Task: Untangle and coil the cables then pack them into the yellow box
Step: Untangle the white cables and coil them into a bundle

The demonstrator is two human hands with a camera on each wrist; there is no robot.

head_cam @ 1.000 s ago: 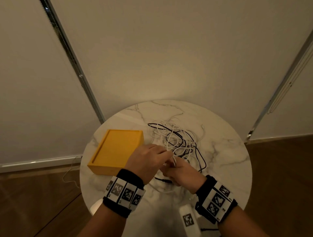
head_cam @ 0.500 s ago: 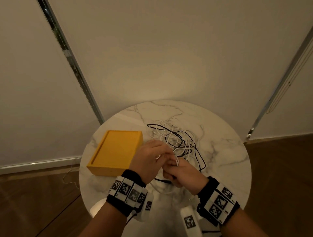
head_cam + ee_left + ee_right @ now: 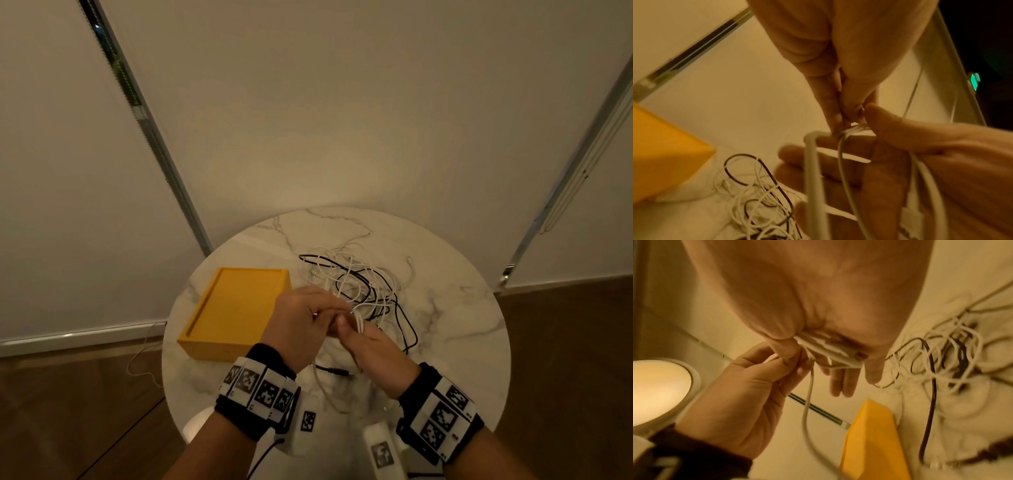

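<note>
White-veined marble tops the round bench [image 3: 445, 308]. The left hand [image 3: 301, 318] pinches a thin white cable [image 3: 842, 162], while the right hand [image 3: 370, 346] has loops of that smooth cord wound round its fingers [image 3: 838, 142], thumb pressing them. Behind the hands lies a loose tangle of white and black cables [image 3: 363, 284]. The shallow, matte yellow box [image 3: 236, 308] sits left of it.

Head cam looks down; wrist cams close-up, all share cables [image 3: 356, 284].

light: dim, warm amber | source: glowing lamp [image 3: 657, 391] at left of right-wrist view | wrist views: motion-blurred, soft | head view: edges bowed
</note>
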